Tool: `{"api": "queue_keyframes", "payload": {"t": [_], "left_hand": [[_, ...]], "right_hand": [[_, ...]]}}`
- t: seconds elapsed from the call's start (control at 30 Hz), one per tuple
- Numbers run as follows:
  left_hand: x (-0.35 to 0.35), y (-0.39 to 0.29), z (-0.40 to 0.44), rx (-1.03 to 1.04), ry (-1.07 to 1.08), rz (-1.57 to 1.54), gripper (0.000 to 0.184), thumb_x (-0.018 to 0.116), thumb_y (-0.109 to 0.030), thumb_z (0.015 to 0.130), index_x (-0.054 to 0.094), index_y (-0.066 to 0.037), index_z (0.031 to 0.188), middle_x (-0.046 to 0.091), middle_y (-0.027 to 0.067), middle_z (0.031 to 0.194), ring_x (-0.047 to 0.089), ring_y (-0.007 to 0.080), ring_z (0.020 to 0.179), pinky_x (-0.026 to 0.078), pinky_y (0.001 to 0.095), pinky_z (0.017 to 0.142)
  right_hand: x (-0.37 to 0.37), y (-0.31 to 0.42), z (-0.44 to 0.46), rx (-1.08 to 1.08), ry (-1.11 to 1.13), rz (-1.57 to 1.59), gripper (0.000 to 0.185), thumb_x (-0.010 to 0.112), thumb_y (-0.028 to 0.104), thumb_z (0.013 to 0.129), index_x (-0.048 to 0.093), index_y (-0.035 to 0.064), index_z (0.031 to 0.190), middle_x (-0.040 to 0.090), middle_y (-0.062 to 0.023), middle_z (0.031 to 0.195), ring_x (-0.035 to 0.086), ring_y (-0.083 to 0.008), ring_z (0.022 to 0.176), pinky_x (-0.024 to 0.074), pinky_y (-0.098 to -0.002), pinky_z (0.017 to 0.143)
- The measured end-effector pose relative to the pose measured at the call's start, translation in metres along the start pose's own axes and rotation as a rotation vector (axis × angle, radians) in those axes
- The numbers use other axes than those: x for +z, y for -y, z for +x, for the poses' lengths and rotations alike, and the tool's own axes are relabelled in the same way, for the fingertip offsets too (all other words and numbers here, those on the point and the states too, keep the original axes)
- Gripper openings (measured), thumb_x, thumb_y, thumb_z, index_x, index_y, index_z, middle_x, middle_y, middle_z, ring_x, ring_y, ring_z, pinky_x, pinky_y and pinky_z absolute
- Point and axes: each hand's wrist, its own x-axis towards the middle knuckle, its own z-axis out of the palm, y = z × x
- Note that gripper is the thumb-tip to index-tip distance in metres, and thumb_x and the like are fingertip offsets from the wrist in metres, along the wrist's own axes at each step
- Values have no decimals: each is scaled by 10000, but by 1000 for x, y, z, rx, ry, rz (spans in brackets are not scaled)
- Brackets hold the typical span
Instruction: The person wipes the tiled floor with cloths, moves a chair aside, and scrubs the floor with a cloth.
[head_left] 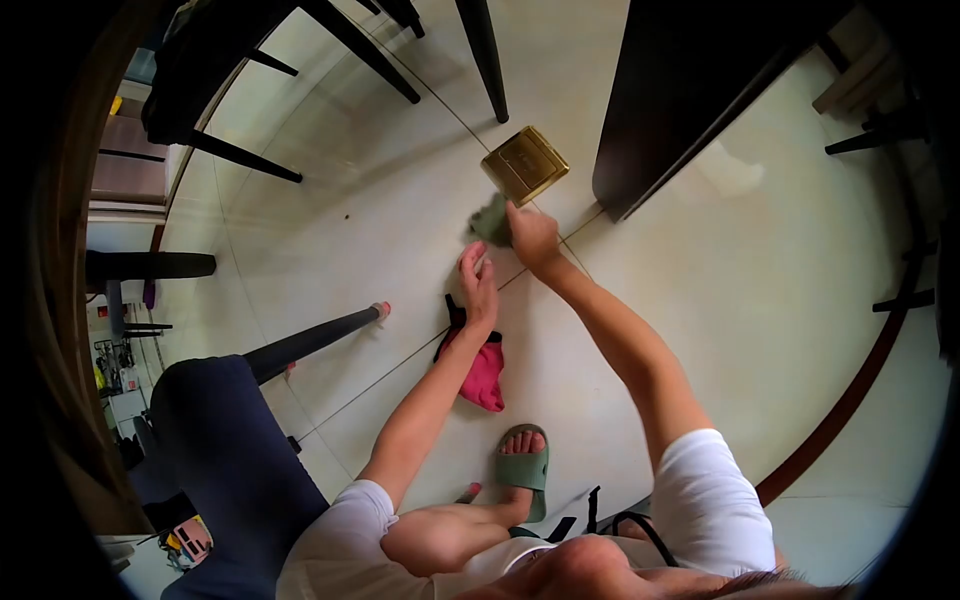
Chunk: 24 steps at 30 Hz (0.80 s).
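Observation:
My right hand (534, 238) reaches down to the tiled floor, its fingers closed on a small grey-green cloth (490, 222). Just beyond it sits a square gold metal box (525, 165), which looks like a floor socket cover; some lettering on it is too small to read. My left hand (479, 290) is nearer to me and to the left, with fingers stretched out and nothing in them. Its fingertips come close to the cloth; whether they touch it I cannot tell. A crumpled pink and black cloth (484, 376) lies partly hidden under my left forearm.
A dark table base (690, 100) stands at the upper right. Dark chair legs (485, 60) come down at the top. To the left is a dark blue padded seat (235, 440) with a leg (320, 342). My foot wears a green slipper (523, 470) below.

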Motion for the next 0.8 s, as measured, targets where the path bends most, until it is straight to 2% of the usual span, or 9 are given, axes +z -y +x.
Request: {"api": "queue_keyframes", "payload": {"t": [0.1,0.13,0.23,0.33,0.5,0.57,0.63,0.73,0.8], "left_hand": [[14,-32,-2,190,121,220,444,573,-61,905,461,-54,1334,459,106,1343,466,248,1227,351,364,1064],[19,-37,1,434,100,481,484,633,-48,849,493,-74,1311,437,120,1359,471,303,1214,375,388,1042],[36,-53,-2,557,128,788,447,642,-35,818,532,-63,1250,426,146,1358,421,339,1241,381,394,1027],[36,-31,15,721,135,812,372,656,-44,804,579,-49,1168,542,151,1244,522,326,1133,439,382,955],[20,-51,77,231,-39,452,267,624,-40,818,592,-10,1081,633,167,1040,598,354,955,475,428,855],[25,-65,111,507,-163,578,259,611,-40,830,616,-8,1087,627,167,1075,582,349,1006,467,424,884],[37,-57,151,618,-221,655,293,617,-50,833,635,-15,1123,626,163,1085,566,339,1043,457,416,914],[59,-37,178,519,-36,755,304,617,-54,839,648,-20,1140,624,171,1101,549,334,1089,441,411,952],[67,-31,172,602,-63,737,291,590,-27,847,652,-19,1132,621,173,1128,543,336,1118,429,402,980]], "right_hand": [[-31,-16,-45,101,-29,331,178,565,88,849,666,65,993,625,-187,709,633,-327,654,491,-421,592],[-44,-19,-57,171,-38,470,213,559,90,859,670,69,1039,607,-193,695,619,-324,624,477,-417,584],[-84,-29,-87,276,25,552,276,536,88,884,651,75,1135,551,-194,647,531,-313,529,430,-385,549],[-115,-40,-131,324,78,611,254,552,60,898,654,61,1131,467,-137,580,401,-193,471,364,-304,498],[-160,-59,-194,495,43,752,250,546,54,935,657,47,1159,392,43,591,308,-51,536,277,-218,485],[-170,-65,-208,582,36,801,261,554,46,930,656,52,1170,399,48,585,321,-44,525,289,-215,480],[-172,-68,-217,602,28,842,260,556,48,934,656,54,1173,390,64,596,305,-34,533,274,-207,483],[-172,-59,-221,615,39,887,253,559,62,940,657,60,1173,375,70,594,296,-29,541,270,-210,482],[-171,-51,-223,604,80,914,251,565,68,939,657,60,1173,375,71,592,296,-31,540,269,-210,483]]}}
